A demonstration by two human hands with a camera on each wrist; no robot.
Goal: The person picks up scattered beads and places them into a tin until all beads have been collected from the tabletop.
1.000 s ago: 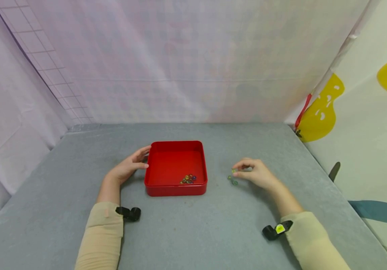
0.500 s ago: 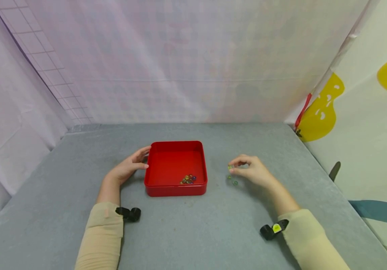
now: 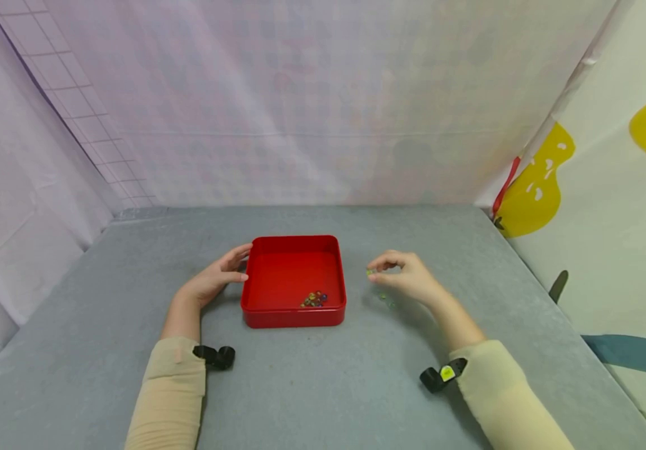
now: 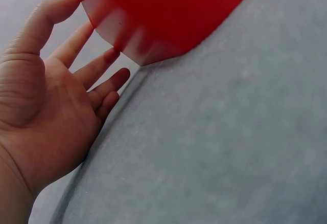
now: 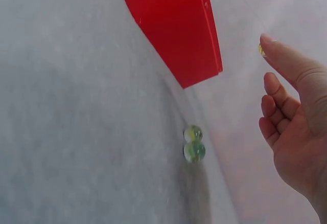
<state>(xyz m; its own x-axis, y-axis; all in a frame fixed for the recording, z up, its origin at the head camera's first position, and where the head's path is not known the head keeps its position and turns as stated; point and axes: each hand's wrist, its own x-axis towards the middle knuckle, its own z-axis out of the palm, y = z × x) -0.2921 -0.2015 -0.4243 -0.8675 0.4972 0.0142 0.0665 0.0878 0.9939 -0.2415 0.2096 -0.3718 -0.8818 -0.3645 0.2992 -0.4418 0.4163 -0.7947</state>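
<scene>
A square red box [image 3: 293, 318] stands on the grey table, with several small coloured marbles [image 3: 314, 299] gathered inside near its front right corner. My left hand [image 3: 214, 279] rests against the box's left wall, its fingertips touching the side in the left wrist view, fingers spread and fairly straight. To the right of the box, my right hand [image 3: 407, 278] pinches a yellowish marble [image 5: 261, 50] between thumb and finger above the table. Below that hand lie two loose greenish marbles, one [image 5: 193, 133] beside the other [image 5: 194, 152].
The grey table [image 3: 300, 387] reaches back to a pale hanging cloth [image 3: 323, 125]. A white curtain [image 3: 24, 187] is on the left, and a printed white cloth [image 3: 615, 250] on the right. Each wrist carries a small black camera.
My right hand has lifted the yellowish marble and moved left with it, closer to the box. The left hand and the box have stayed in place.
</scene>
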